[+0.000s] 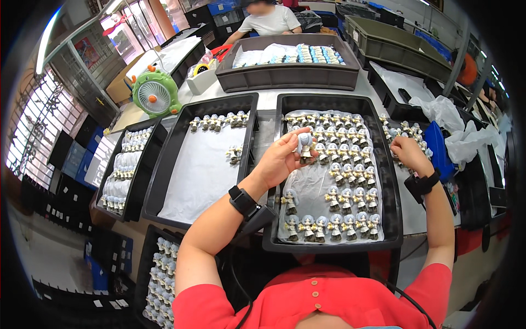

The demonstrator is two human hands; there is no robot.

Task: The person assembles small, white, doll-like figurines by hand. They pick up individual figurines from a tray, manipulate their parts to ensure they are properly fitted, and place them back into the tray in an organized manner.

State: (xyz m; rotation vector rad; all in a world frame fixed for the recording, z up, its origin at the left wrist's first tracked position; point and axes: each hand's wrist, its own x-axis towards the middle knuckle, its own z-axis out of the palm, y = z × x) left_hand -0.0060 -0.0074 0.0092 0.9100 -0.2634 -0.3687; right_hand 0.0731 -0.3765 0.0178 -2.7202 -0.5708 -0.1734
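My left hand (279, 159) is raised over the tray in front of me, its fingers closed on a small figurine (305, 147) with pale blue-grey hair. Under it, a black tray (276, 230) lined with white sheet holds rows of similar figurines (335, 226). Off to the right, my right hand (410, 156) reaches down among more figurines (406, 129) in a side group. Its fingers are curled together, and what they grip, if anything, is hidden.
To the left, a second black tray (155, 205) bears a few figurines. Farther left stands a narrower filled tray (107, 164). A green fan (155, 93) and a large grey-brown crate (285, 78) stand behind. A blue bin (437, 148) sits beside my right hand. Across the table sits another person (271, 22).
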